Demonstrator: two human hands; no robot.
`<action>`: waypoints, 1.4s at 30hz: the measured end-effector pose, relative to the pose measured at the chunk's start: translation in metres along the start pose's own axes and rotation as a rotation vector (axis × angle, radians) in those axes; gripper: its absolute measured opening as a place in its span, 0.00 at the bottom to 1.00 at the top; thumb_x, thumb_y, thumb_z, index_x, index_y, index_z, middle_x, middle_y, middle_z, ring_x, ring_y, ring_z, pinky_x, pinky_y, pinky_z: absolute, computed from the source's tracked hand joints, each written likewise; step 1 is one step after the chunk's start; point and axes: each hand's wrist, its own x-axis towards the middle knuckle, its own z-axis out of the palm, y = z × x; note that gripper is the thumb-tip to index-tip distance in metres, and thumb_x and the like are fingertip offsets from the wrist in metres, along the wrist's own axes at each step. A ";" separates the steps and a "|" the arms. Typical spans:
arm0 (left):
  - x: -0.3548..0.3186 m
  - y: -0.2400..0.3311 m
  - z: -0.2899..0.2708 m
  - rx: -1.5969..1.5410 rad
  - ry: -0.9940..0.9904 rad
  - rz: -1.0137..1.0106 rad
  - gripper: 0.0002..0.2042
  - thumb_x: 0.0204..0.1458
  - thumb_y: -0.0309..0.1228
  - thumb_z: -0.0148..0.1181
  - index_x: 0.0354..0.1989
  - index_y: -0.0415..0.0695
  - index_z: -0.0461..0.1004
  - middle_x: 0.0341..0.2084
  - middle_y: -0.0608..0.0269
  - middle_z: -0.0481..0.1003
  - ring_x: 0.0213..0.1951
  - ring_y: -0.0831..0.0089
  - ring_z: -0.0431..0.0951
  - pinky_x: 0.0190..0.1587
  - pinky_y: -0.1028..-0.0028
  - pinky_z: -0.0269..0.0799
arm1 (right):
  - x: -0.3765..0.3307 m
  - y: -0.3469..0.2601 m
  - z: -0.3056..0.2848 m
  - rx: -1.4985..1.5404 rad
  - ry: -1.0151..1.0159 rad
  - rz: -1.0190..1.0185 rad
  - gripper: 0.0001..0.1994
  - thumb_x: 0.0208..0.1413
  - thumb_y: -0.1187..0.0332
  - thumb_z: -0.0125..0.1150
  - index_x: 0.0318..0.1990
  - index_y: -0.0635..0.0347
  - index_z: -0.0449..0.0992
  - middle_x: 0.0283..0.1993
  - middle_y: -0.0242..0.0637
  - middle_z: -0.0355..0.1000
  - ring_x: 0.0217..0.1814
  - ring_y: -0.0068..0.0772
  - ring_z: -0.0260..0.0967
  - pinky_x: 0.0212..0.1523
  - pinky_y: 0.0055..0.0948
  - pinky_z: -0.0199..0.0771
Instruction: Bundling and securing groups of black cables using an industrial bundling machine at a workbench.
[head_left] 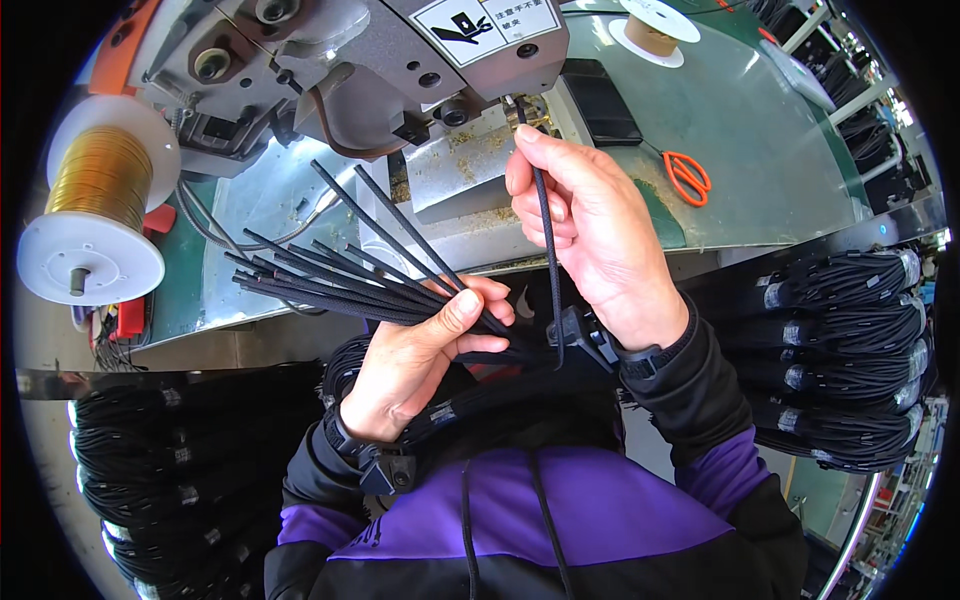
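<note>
My left hand (430,345) is closed around a fanned bunch of black cords (345,278), their cut ends spreading up and to the left. Two of those cords stick up higher than the others. A single black cord (550,240) is pinched between the thumb and fingers of my right hand (590,205). Its upper end reaches the small metal opening under the head of a grey machine (480,50); whether it is inside cannot be made out. Below my right hand the same cord hangs down past the wrist.
A spool of golden wire (105,180) stands at the left. Orange-handled scissors (686,178) and a dark flat box (600,100) lie on the green table (760,150) at the right, with a white spool (652,30) farther back. Bundled black cords (850,350) hang on both sides of me.
</note>
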 end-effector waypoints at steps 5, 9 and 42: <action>0.001 -0.001 -0.001 0.000 -0.010 0.013 0.13 0.51 0.32 0.52 0.40 0.36 0.69 0.33 0.60 0.71 0.36 0.72 0.72 0.37 0.72 0.71 | -0.004 0.005 -0.004 -0.002 0.026 0.003 0.15 0.54 0.60 0.50 0.20 0.61 0.67 0.13 0.19 0.49 0.14 0.11 0.41 0.16 0.14 0.40; 0.002 0.000 0.001 0.007 -0.002 0.006 0.13 0.51 0.32 0.53 0.41 0.36 0.69 0.33 0.60 0.71 0.37 0.72 0.72 0.37 0.73 0.72 | -0.001 0.003 -0.005 -0.003 0.009 0.005 0.15 0.55 0.60 0.49 0.20 0.61 0.67 0.13 0.19 0.48 0.14 0.11 0.41 0.16 0.14 0.40; 0.025 -0.022 0.015 -0.043 0.029 0.208 0.09 0.51 0.28 0.52 0.39 0.39 0.66 0.30 0.60 0.71 0.35 0.72 0.74 0.36 0.74 0.74 | -0.017 0.011 -0.003 -0.046 0.141 -0.065 0.17 0.55 0.60 0.49 0.18 0.60 0.67 0.11 0.18 0.49 0.12 0.09 0.42 0.14 0.13 0.40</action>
